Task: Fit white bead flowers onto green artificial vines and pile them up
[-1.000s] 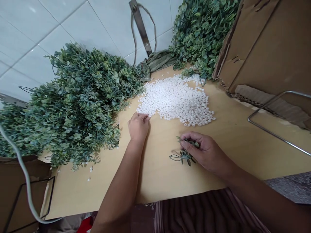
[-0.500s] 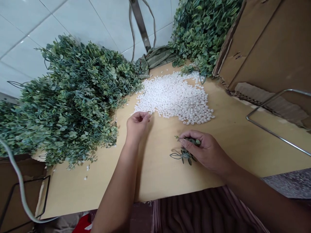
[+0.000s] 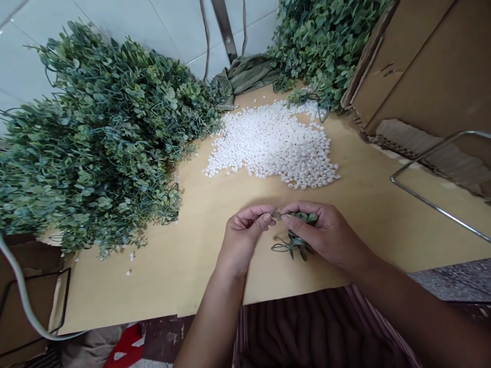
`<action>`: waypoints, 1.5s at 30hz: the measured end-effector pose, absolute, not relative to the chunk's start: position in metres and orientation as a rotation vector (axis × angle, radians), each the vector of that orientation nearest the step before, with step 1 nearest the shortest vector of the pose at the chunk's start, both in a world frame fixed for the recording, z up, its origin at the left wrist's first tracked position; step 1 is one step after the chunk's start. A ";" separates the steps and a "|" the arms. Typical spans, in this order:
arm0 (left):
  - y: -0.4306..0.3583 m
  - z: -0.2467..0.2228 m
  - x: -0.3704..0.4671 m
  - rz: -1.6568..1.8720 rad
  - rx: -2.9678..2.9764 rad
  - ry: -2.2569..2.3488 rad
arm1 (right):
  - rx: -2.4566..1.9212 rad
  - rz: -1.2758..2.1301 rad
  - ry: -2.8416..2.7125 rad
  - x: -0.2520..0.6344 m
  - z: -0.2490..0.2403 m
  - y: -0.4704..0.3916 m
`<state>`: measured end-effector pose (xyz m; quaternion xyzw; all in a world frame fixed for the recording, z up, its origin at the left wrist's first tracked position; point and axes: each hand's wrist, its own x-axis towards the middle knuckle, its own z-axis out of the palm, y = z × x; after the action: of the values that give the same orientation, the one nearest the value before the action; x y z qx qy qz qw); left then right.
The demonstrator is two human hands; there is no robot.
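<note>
My right hand is closed on a small artificial leaf sprig, whose green leaves and wire-like stem loop hang below the fingers. The sprig's yellowish tip pokes out between thumb and forefinger. Right beside that tip, my left hand pinches thumb and forefinger together; whatever it holds is too small to make out. Beyond both hands a spread of small white plastic beads lies on the tan tabletop.
A large heap of artificial greenery covers the left side. More greenery stands at the back right, against a cardboard box. A bent metal rod juts in from the right. A dark green cloth lies by the wall.
My left hand has moved from the near left edge of the beads toward me and to the right, up to the sprig's tip. My right hand has stayed almost in place, still holding the sprig.
</note>
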<state>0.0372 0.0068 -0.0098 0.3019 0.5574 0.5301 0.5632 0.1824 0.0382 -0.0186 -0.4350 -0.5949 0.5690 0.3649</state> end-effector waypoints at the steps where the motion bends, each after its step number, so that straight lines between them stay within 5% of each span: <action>1: 0.007 -0.010 0.037 1.253 0.705 1.302 | -1.120 1.472 -1.528 0.182 -0.019 0.038; 45: 0.005 -0.011 0.041 1.331 0.732 1.385 | -1.122 1.550 -1.550 0.184 -0.017 0.038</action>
<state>0.0406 0.0054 -0.0111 0.3050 0.5770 0.5543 0.5165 0.1841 0.0380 -0.0167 -0.4294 -0.5936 0.5936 0.3330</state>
